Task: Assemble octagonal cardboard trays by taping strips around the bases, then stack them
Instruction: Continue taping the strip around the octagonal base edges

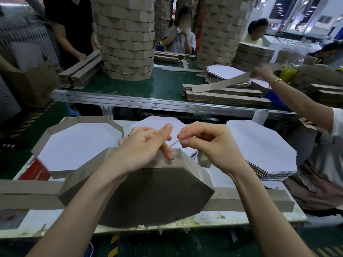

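Note:
A brown octagonal tray (148,193) stands tilted on its edge at the front of the white table, its grey-brown underside toward me. My left hand (146,145) rests on its top rim, a finger pressing the strip where two ends meet. My right hand (202,143) pinches a piece of clear tape (173,144) that stretches down toward that seam. A finished tray (78,143) with a white inside lies to the left. Long cardboard strips (29,195) lie across the table's front.
A stack of white octagonal bases (263,145) sits to the right, another base (159,121) behind my hands. A tape roll (203,160) sits under my right hand. Another person's arm (289,97) reaches in from the right. Tall tray stacks (128,39) stand on the green conveyor behind.

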The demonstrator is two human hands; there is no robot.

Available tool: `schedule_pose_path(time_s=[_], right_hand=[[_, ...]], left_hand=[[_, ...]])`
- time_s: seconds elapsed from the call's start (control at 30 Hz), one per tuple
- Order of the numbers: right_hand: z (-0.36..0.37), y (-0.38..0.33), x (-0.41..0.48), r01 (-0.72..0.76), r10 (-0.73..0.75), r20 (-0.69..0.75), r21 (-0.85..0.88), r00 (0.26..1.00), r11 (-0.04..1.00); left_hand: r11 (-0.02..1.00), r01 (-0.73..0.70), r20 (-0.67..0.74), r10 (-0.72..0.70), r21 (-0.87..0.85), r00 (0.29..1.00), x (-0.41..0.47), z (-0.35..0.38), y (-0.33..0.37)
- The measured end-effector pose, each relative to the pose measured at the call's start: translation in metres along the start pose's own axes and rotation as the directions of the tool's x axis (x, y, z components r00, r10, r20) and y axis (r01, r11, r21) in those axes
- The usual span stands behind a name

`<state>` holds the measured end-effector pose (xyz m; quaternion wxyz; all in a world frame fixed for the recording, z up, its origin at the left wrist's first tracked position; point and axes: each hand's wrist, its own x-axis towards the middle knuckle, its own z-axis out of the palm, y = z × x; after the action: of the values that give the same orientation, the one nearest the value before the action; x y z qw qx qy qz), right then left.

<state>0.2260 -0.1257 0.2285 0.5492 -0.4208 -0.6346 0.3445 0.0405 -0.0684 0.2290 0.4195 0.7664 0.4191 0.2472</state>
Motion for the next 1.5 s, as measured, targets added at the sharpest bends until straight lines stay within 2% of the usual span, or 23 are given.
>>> schedule_pose_path(time_s=[0.23, 0.33, 0.4, 0.5, 0.67, 0.77, 0.83, 0.9, 0.97, 1.07, 1.17, 1.5], right_hand=[[-0.007, 0.001, -0.004, -0.021, 0.030, 0.093, -0.100, 0.995, 0.995], [-0.010, 0.005, -0.008, -0.110, 0.125, 0.170, -0.098, 0.978, 0.989], [-0.010, 0.006, -0.010, -0.164, 0.166, 0.187, -0.025, 0.968, 0.986], [-0.009, 0.004, -0.010, -0.222, 0.210, 0.132, 0.086, 0.969, 0.971], [-0.001, 0.004, -0.002, -0.182, 0.184, -0.053, 0.042, 0.981, 0.982], [-0.007, 0.006, -0.002, -0.258, 0.261, -0.189, 0.042, 0.947, 0.965], [-0.009, 0.006, -0.005, -0.351, 0.356, -0.225, 0.066, 0.907, 0.934], [-0.008, 0.006, -0.008, -0.413, 0.432, -0.199, 0.133, 0.880, 0.901], [-0.004, 0.005, -0.011, -0.452, 0.477, -0.138, 0.181, 0.868, 0.874], [0.001, 0.005, -0.012, -0.517, 0.539, -0.109, 0.177, 0.835, 0.837], [0.002, 0.008, -0.014, -0.564, 0.589, -0.135, 0.184, 0.797, 0.805], [-0.001, 0.016, -0.016, -0.620, 0.647, -0.125, 0.197, 0.752, 0.760]], left_hand=[[0.982, -0.137, -0.091, 0.126, -0.131, 0.988, -0.004, -0.006, -0.006], [0.988, -0.143, -0.138, 0.135, -0.051, 0.981, -0.004, -0.004, -0.009], [0.989, -0.144, -0.164, 0.139, -0.022, 0.977, -0.005, -0.003, -0.010], [0.988, -0.152, -0.188, 0.146, -0.019, 0.971, -0.007, -0.002, -0.007], [0.983, -0.170, -0.213, 0.180, 0.067, 0.960, -0.007, 0.001, -0.008], [0.978, -0.183, -0.123, 0.194, 0.099, 0.973, -0.008, -0.001, -0.015], [0.947, -0.197, 0.026, 0.197, 0.252, 0.980, -0.010, -0.002, -0.021], [0.866, -0.233, 0.105, 0.208, 0.443, 0.972, -0.011, -0.001, -0.024], [0.823, -0.251, 0.089, 0.240, 0.509, 0.967, -0.011, 0.002, -0.025], [0.818, -0.291, 0.051, 0.307, 0.496, 0.950, -0.010, 0.005, -0.027], [0.828, -0.343, 0.082, 0.343, 0.443, 0.936, -0.011, 0.004, -0.029], [0.828, -0.364, 0.141, 0.336, 0.427, 0.931, -0.016, 0.000, -0.024]])
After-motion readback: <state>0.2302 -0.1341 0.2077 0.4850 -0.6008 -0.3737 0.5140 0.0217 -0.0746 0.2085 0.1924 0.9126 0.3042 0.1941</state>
